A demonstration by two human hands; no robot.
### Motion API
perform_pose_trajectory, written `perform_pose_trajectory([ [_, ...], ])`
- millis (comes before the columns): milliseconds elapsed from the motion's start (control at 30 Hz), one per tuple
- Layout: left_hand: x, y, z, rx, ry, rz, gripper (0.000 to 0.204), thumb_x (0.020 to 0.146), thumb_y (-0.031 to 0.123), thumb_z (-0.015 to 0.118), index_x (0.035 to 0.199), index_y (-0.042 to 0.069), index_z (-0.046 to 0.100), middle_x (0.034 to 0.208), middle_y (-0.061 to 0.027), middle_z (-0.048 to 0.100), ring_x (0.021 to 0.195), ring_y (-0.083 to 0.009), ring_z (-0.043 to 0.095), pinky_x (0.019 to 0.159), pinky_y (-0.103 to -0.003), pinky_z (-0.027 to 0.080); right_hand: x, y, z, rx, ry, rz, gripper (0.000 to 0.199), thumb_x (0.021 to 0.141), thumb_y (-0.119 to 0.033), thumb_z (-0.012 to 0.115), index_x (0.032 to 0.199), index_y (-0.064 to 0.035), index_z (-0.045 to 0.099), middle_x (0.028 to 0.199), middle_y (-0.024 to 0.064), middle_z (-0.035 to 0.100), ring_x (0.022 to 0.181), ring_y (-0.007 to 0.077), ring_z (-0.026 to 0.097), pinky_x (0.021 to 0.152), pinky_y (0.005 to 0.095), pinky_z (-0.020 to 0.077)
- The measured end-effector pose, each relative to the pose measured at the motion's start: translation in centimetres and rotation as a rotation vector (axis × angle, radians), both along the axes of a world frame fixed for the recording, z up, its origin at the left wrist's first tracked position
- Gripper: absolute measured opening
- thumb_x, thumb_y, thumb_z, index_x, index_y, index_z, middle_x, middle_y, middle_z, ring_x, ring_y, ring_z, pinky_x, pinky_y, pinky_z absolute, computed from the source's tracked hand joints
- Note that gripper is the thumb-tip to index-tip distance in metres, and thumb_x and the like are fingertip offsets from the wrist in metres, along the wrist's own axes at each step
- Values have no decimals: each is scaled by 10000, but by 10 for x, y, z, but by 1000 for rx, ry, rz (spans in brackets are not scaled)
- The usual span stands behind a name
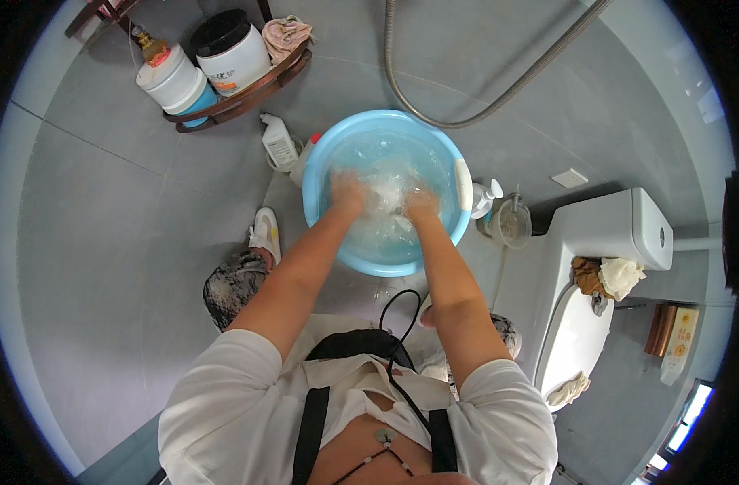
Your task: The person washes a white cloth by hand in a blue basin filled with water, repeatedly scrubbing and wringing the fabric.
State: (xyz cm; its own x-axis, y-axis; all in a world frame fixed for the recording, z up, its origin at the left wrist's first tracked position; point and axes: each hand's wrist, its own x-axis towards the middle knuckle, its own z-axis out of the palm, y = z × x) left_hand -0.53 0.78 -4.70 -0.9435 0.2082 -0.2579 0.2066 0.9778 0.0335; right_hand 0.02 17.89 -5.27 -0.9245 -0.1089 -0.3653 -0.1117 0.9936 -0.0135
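Observation:
A light blue plastic basin (317,174) full of water stands on the grey tiled floor in front of me. Both my hands are down in the water. My left hand (347,194) and my right hand (420,204) are closed on a pale, whitish cloth (386,192) that lies bunched between them under the surface. The fingers are blurred by the water, so the exact grip is hard to make out.
A white bottle (279,142) and a second bottle (303,158) stand left of the basin; a pump bottle (486,196) and a floor drain (511,224) lie right. A corner rack (248,90) holds tubs. A shower hose (466,113) curves behind. A white toilet (604,242) stands at right.

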Motion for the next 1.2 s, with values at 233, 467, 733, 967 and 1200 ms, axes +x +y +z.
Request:
perform_pose_trajectory([
  [233, -18, -12, 16, 981, -238, 312, 377, 630, 194, 641, 964, 27, 594, 1024, -149, 530, 920, -284, 523, 833, -368, 408, -16, 31, -4, -1157, 16, -611, 420, 639, -40, 541, 1055, -93, 556, 989, 110, 586, 868, 253, 572, 753, 361, 448],
  [467, -15, -6, 29, 2031, -591, 849, 531, 678, 125, 572, 1192, 77, 448, 1042, -130, 543, 970, -250, 522, 816, -385, 438, -6, 18, 56, -1644, 17, -806, 677, 602, -16, 562, 1247, -98, 374, 1115, 167, 480, 964, 253, 498, 814, 319, 416],
  [733, -14, 9, 48, 2346, -994, 686, 416, 853, 427, 448, 1098, 98, 512, 1010, -92, 558, 934, -225, 540, 840, -361, 439, 41, -61, 90, -1090, 562, -117, 687, 603, -159, 707, 1212, -68, 404, 1122, 177, 462, 1069, 335, 447, 885, 381, 375],
  [967, -7, 25, 70, 2179, -712, 869, 262, 821, 328, 464, 833, 83, 557, 798, -84, 581, 707, -214, 575, 644, -335, 481, 36, -70, 71, -941, 787, -144, 403, 684, -216, 671, 1007, -50, 499, 959, 195, 539, 838, 378, 539, 701, 411, 449],
  [1200, -3, 44, 64, 2027, -347, 968, 250, 810, 258, 476, 838, 25, 563, 788, -81, 573, 690, -197, 564, 651, -332, 468, 18, -53, 65, -807, 740, -351, 326, 766, -338, 567, 948, -73, 511, 853, 168, 561, 768, 362, 563, 644, 438, 451],
])
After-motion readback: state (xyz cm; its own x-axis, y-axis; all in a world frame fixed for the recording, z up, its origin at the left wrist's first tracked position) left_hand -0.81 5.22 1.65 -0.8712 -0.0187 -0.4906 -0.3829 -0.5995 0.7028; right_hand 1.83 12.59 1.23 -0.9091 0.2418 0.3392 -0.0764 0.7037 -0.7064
